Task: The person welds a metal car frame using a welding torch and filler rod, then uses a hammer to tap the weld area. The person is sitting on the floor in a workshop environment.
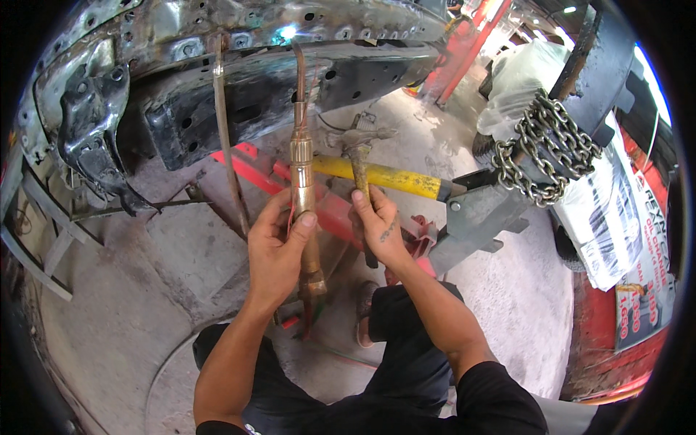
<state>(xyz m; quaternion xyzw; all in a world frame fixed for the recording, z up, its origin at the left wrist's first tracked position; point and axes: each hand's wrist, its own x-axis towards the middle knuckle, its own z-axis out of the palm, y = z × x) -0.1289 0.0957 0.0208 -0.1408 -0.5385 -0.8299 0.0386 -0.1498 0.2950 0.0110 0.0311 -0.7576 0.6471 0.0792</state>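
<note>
My left hand [279, 243] is wrapped round the brass body of a gas torch [302, 159], thumb lying along it. The torch stands nearly upright in view, and its bent copper tip reaches up to the metal car frame [246, 32]. A bright blue-white flame [288, 32] glows at that tip, against the frame's lower edge. My right hand [378, 225] grips a hammer [360, 163] by its worn handle, with the head up, just right of the torch. The hammer's head is apart from the frame.
A long metal rod [226, 138] leans against the frame, left of the torch. Behind my hands lie a red beam [326, 203] and a yellow bar [384, 176]. A heavy chain [547, 148] wraps a dark post at right. Hoses cross the concrete floor [181, 246].
</note>
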